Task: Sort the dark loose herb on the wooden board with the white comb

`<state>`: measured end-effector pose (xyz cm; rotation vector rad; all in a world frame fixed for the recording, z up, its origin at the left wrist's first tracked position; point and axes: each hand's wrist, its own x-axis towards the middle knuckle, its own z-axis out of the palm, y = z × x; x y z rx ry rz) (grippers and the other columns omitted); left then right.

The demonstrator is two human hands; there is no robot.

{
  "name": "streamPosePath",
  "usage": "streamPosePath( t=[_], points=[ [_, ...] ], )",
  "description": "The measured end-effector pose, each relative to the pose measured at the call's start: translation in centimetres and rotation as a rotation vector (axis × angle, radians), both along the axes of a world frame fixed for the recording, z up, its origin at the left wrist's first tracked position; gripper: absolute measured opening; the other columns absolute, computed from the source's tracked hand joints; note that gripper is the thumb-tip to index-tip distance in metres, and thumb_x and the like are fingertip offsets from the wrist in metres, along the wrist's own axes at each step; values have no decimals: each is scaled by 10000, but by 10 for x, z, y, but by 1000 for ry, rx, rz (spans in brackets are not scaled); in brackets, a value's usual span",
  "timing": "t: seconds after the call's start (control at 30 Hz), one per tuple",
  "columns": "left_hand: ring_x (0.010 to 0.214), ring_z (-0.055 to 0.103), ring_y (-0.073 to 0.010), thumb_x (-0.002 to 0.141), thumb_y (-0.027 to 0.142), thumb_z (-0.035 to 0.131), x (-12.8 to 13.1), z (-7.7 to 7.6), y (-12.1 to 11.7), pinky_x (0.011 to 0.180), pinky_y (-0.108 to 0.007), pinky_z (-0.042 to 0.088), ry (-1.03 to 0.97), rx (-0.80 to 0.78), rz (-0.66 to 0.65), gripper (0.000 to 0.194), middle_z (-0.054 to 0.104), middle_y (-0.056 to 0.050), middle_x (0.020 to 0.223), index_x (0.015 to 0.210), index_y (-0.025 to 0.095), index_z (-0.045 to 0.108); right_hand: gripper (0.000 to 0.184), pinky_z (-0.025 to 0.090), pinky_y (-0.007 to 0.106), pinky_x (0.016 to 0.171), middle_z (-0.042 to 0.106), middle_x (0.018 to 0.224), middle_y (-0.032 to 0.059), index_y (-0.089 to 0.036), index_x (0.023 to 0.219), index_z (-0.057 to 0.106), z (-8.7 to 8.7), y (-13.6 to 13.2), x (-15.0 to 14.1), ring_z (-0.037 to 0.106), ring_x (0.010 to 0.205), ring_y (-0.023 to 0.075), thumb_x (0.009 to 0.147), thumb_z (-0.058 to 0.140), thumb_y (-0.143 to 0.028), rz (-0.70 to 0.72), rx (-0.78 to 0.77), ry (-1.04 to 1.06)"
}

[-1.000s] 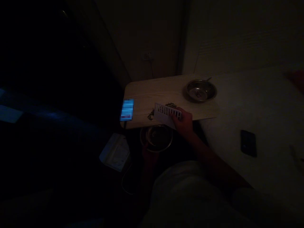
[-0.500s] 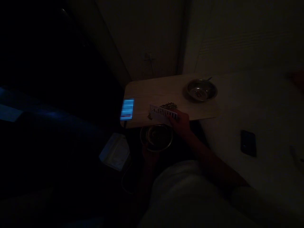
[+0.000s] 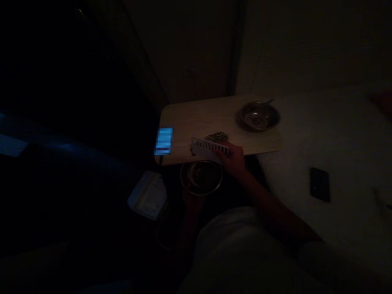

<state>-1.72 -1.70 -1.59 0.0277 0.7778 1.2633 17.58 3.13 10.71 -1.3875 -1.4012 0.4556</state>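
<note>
The room is very dark. My right hand (image 3: pixel 234 158) grips a white slotted plastic piece (image 3: pixel 208 148) at the front edge of a small wooden table (image 3: pixel 208 116). A small heap of dark bits (image 3: pixel 217 136) lies on the table just behind that piece. Below the table edge, my left hand (image 3: pixel 191 197) holds a metal bowl (image 3: pixel 201 176) by its near rim. The fingers of that hand are hard to make out.
A second metal bowl (image 3: pixel 259 115) stands at the table's back right. A lit phone (image 3: pixel 163 141) lies on the table's left end. A dark phone (image 3: pixel 320 184) rests on the pale bed at right. A white box with a cable (image 3: pixel 148 195) sits low at left.
My right hand has drawn the white slotted piece left and toward the table's front edge, uncovering the heap of dark bits behind it. The bowl below has stayed in place.
</note>
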Motion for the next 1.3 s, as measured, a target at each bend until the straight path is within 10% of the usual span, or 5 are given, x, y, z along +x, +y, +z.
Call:
streamPosePath(
  t=[1.3],
  points=[
    [1363,442,-289,836,393,542,2,-2,0,1137,-478,321,66,60,5,414,664,-67,1276,1190,218,665,225,514,322,907,752,1066,36,-236,1051,731,-11,2,-20,699,1001,189,901,563,-232,279,-5,-48]
  ],
)
